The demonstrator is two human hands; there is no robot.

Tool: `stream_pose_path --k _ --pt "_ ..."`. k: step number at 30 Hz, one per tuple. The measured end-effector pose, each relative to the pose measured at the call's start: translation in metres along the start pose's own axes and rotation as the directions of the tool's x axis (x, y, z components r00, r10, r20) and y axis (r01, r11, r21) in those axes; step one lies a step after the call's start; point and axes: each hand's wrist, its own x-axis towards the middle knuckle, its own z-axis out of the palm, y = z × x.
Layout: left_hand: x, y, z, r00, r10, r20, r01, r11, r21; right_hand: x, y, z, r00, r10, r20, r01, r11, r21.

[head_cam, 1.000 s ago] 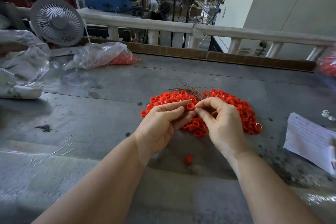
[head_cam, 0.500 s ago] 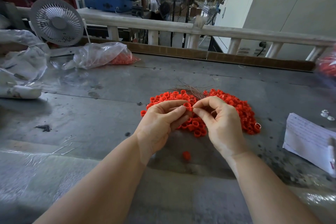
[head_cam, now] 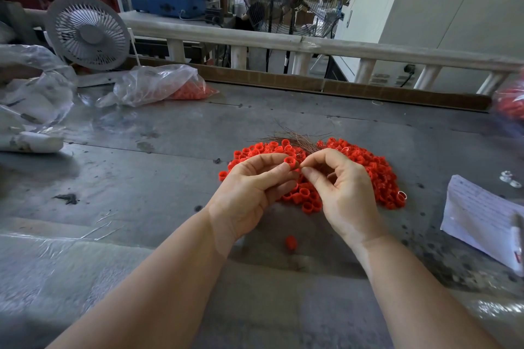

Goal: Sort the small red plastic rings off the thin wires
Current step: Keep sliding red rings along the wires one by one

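My left hand (head_cam: 249, 187) pinches 1 red ring (head_cam: 289, 162) between thumb and forefinger, its open end facing up and toward me. My right hand (head_cam: 340, 193) is curled, fingertips pinched just right of that ring; what they hold is too fine to see. The ring pile (head_cam: 368, 167) lies beneath, thin wires (head_cam: 295, 137) fanning along its far edge, pointing far-left.

The table (head_cam: 158, 167) is dull grey sheet metal, scuffed and stained. The red rings (head_cam: 374, 170) heaped on it are smooth plastic with a slight sheen; the wires (head_cam: 295, 137) behind them are thin bare metal. The bag (head_cam: 154, 83) is clear, crinkled, glossy plastic film. The sheet (head_cam: 479, 215) is matt white paper, and the fan (head_cam: 88, 32) matt grey plastic.
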Motion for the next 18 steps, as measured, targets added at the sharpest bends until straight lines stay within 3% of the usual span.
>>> stream_pose_path --k 18 --pt "-0.0003 -0.0002 0.0006 0.997 -0.075 0.003 0.075 0.995 -0.065 0.0012 -0.0009 0.0002 0.998 0.049 0.038 -0.054 0.990 0.132"
